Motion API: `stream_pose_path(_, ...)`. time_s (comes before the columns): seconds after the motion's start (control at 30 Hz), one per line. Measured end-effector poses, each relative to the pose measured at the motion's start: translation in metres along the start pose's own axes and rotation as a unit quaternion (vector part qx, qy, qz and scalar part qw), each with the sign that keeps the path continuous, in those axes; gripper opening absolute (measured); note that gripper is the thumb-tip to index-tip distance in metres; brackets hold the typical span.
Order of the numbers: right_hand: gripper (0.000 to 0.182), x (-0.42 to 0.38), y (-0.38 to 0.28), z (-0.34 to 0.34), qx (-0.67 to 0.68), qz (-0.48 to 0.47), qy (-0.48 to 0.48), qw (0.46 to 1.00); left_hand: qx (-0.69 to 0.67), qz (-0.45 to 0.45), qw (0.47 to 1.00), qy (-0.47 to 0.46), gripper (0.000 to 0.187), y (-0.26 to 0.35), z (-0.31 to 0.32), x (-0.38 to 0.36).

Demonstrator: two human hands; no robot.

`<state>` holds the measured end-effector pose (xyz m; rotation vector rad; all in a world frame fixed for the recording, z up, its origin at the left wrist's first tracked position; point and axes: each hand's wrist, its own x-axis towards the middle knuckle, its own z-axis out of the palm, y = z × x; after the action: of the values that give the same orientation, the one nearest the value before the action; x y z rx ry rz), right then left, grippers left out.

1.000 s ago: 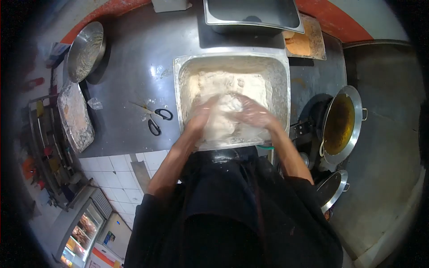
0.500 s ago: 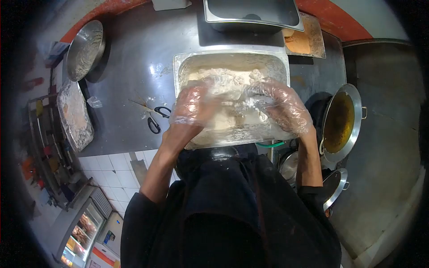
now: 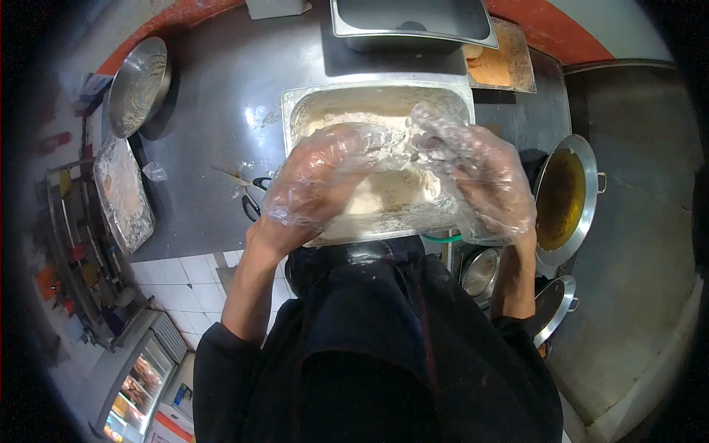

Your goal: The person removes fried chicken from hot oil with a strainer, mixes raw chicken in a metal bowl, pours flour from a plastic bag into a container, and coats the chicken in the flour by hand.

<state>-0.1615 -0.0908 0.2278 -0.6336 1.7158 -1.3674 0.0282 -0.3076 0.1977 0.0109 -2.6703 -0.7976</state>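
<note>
A deep metal pan [image 3: 380,90] holds pale flour [image 3: 377,193], some of it heaped and clumpy. Over the pan's left side is my left hand [image 3: 325,170], in a clear plastic glove, with its fingers curled toward the middle. My right hand [image 3: 484,173], gloved the same way, is over the right side, its fingers bent inward. A floury, lumpy piece [image 3: 405,151] shows between the fingertips of both hands. Motion blur and the loose plastic hide its outline.
Black-handled scissors [image 3: 252,199] lie left of the pan. Further left are a metal bowl [image 3: 139,87] and a floured tray [image 3: 124,193]. An empty metal pan [image 3: 413,33] stands behind, beside an orange-dusted tray [image 3: 506,66]. A wide pan of oil [image 3: 565,199] is at right.
Both hands have risen closer to the camera and look larger. Their fingertips have come together over the flour, with the lumpy piece now showing between them.
</note>
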Motion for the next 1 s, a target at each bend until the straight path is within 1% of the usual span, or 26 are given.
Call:
stream_pose_path(0.07, 0.041, -0.001, 0.0, -0.003, -0.01, -0.024, 0.011, 1.0, -0.04, -0.048, 0.998, 0.018, 0.039, -0.003, 0.002, -0.001)
stream_pose_path(0.1, 0.042, -0.001, 0.0, -0.004, -0.011, -0.03, 0.017, 0.999, -0.074, -0.068, 0.995, 0.012, 0.037, -0.007, 0.004, -0.003)
stream_pose_path(0.17, 0.044, -0.004, -0.001, -0.006, -0.01, -0.042, 0.031, 0.999, -0.11, -0.082, 0.99, 0.009, 0.036, -0.008, 0.005, 0.003)
stream_pose_path(0.27, 0.046, -0.007, -0.005, 0.001, -0.014, -0.071, 0.029, 0.997, -0.147, -0.072, 0.987, -0.006, 0.031, 0.004, -0.01, 0.016)
stream_pose_path(0.3, 0.047, -0.007, -0.01, 0.003, -0.023, -0.089, 0.021, 0.996, -0.201, -0.166, 0.965, -0.01, 0.026, 0.006, -0.013, 0.02)
stream_pose_path(0.33, 0.048, -0.006, -0.015, 0.005, -0.035, -0.109, 0.003, 0.993, -0.253, -0.259, 0.932, -0.011, 0.023, 0.006, -0.014, 0.023)
stream_pose_path(0.37, 0.049, -0.005, -0.019, 0.008, -0.053, -0.122, -0.023, 0.991, -0.261, -0.309, 0.914, -0.043, 0.026, 0.001, -0.01, 0.02)
stream_pose_path(0.4, 0.05, -0.003, -0.017, 0.009, -0.094, -0.118, -0.059, 0.987, -0.261, -0.313, 0.912, -0.046, 0.026, -0.002, -0.004, 0.016)
stream_pose_path(0.47, 0.053, 0.003, -0.001, 0.005, -0.222, -0.092, -0.143, 0.96, -0.297, -0.343, 0.891, 0.018, 0.035, -0.014, 0.017, 0.012)
stream_pose_path(0.5, 0.057, 0.01, 0.012, 0.001, -0.346, -0.062, -0.228, 0.908, -0.299, -0.339, 0.892, 0.02, 0.035, -0.034, 0.047, 0.0)
stream_pose_path(0.53, 0.057, 0.019, 0.029, 0.0, -0.346, -0.061, -0.228, 0.908, -0.205, -0.322, 0.924, 0.014, 0.042, -0.061, 0.086, -0.02)
stream_pose_path(0.57, 0.054, 0.032, 0.05, 0.001, -0.146, 0.013, -0.145, 0.978, -0.156, -0.313, 0.937, 0.011, 0.045, -0.07, 0.097, -0.022)
stream_pose_path(0.6, 0.054, 0.049, 0.062, 0.004, -0.14, 0.097, -0.099, 0.98, -0.107, -0.305, 0.946, 0.009, 0.049, -0.078, 0.108, -0.023)
stream_pose_path(0.63, 0.055, 0.067, 0.075, 0.008, -0.127, 0.178, -0.049, 0.975, -0.14, -0.412, 0.899, -0.055, 0.053, -0.073, 0.11, -0.01)
stream_pose_path(0.67, 0.059, 0.084, 0.085, 0.017, -0.31, 0.261, -0.039, 0.913, -0.172, -0.51, 0.835, -0.119, 0.058, -0.066, 0.113, 0.002)
stream_pose_path(0.7, 0.062, 0.097, 0.133, 0.037, -0.326, 0.219, 0.075, 0.917, -0.172, -0.507, 0.836, -0.12, 0.058, -0.055, 0.113, 0.012)
stream_pose_path(0.73, 0.066, 0.104, 0.177, 0.055, -0.338, 0.175, 0.188, 0.905, -0.247, -0.574, 0.773, -0.109, 0.061, -0.042, 0.111, 0.022)
stream_pose_path(0.77, 0.066, 0.103, 0.185, 0.065, -0.338, 0.176, 0.192, 0.904, -0.286, -0.603, 0.738, -0.105, 0.062, -0.042, 0.119, 0.02)
stream_pose_path(0.8, 0.067, 0.097, 0.189, 0.075, -0.207, 0.074, 0.14, 0.966, -0.32, -0.631, 0.7, -0.099, 0.064, -0.042, 0.128, 0.018)
stream_pose_path(0.83, 0.067, 0.093, 0.181, 0.075, -0.138, 0.02, 0.115, 0.984, -0.307, -0.576, 0.757, -0.033, 0.066, -0.057, 0.155, -0.004)
stream_pose_path(0.87, 0.068, 0.088, 0.171, 0.075, -0.065, -0.029, 0.082, 0.994, -0.291, -0.514, 0.806, 0.033, 0.07, -0.068, 0.168, -0.016)
stream_pose_path(0.9, 0.067, 0.089, 0.13, 0.06, -0.113, 0.058, 0.011, 0.992, -0.29, -0.512, 0.808, 0.036, 0.07, -0.067, 0.158, -0.019)
stream_pose_path(0.93, 0.066, 0.088, 0.098, 0.046, -0.158, 0.148, -0.061, 0.974, -0.269, -0.449, 0.85, 0.06, 0.068, -0.055, 0.14, -0.028)
stream_pose_path(0.97, 0.065, 0.089, 0.094, 0.041, -0.166, 0.18, -0.079, 0.966, -0.246, -0.388, 0.885, 0.079, 0.066, -0.045, 0.126, -0.034)
stream_pose_path(1.0, 0.064, 0.091, 0.09, 0.036, -0.174, 0.211, -0.098, 0.957, -0.247, -0.392, 0.882, 0.08, 0.066, -0.041, 0.12, -0.032)
